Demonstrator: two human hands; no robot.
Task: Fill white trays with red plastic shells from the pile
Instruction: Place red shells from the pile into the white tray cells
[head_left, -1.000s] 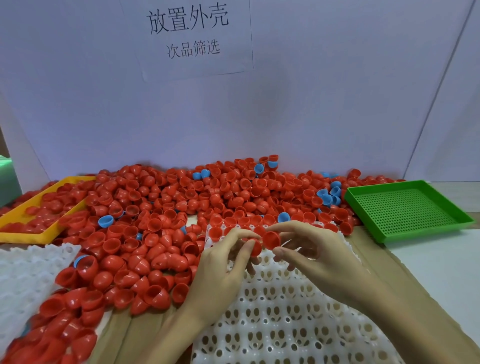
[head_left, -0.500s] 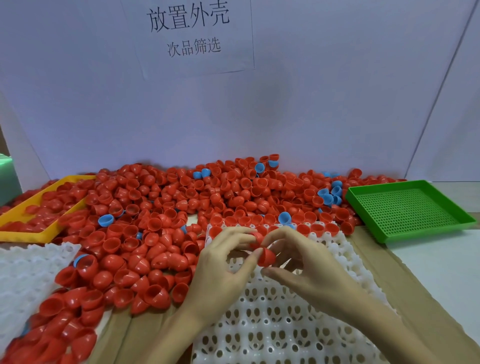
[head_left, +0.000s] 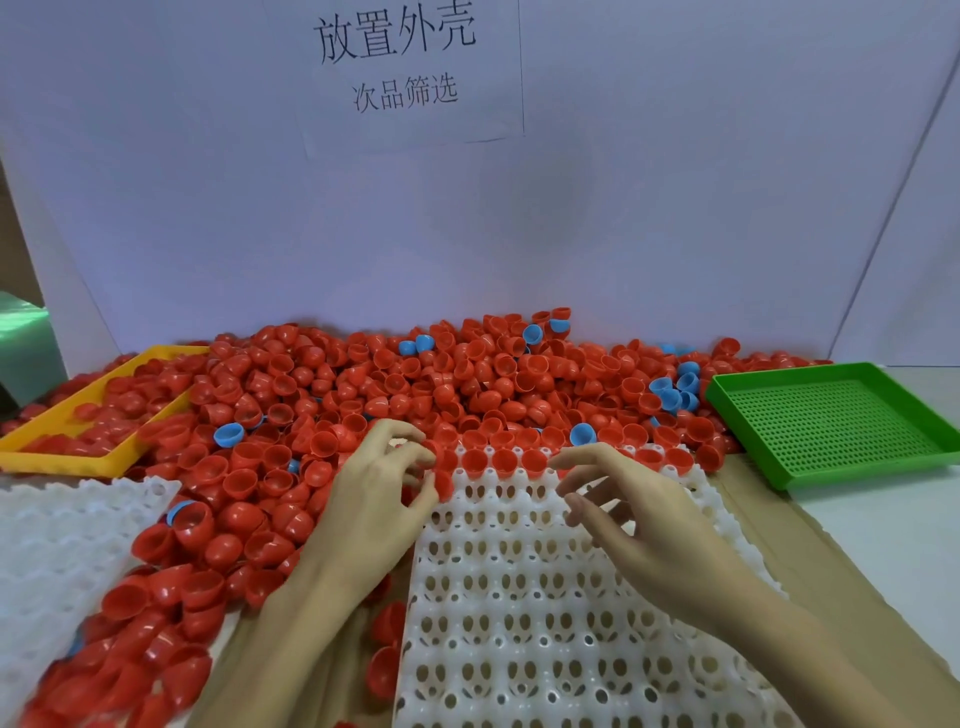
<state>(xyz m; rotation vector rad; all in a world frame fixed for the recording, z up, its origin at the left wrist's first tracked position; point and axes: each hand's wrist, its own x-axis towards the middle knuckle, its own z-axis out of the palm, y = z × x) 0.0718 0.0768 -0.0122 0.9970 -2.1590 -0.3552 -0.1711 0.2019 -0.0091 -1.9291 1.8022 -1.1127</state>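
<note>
We look down at a brown table (head_left: 789, 540) backed by a pale wall (head_left: 675, 182), with a paper sign (head_left: 400, 57) stuck on it. A pile (head_left: 395, 384) of red shells spreads across the back and left of the table, with a few blue shells (head_left: 670, 389) mixed in. The white tray (head_left: 545, 613) lies in front of us, its far edge touching the pile; a row of shells (head_left: 506, 460) sits in its farthest cells, and the nearer cells are bare. Our left hand (head_left: 374, 499) rests at the tray's far left corner, fingers curled, with a red shell (head_left: 443, 480) at its fingertips; whether it pinches that shell we cannot tell, since the fingers are blurred. Our right hand (head_left: 639, 519) hovers over the tray, fingers spread and loose, holding nothing. The hands are apart, with the filled row between and beyond them. A second tray (head_left: 62, 525) lies at the left, cut off by the frame. A yellow tray (head_left: 98, 410) at the far left holds shells and is partly buried by the pile. A green tray (head_left: 831, 421) sits at the right, just beside the pile, with bare table in front of it. The near edge of the white tray runs out of frame.
</note>
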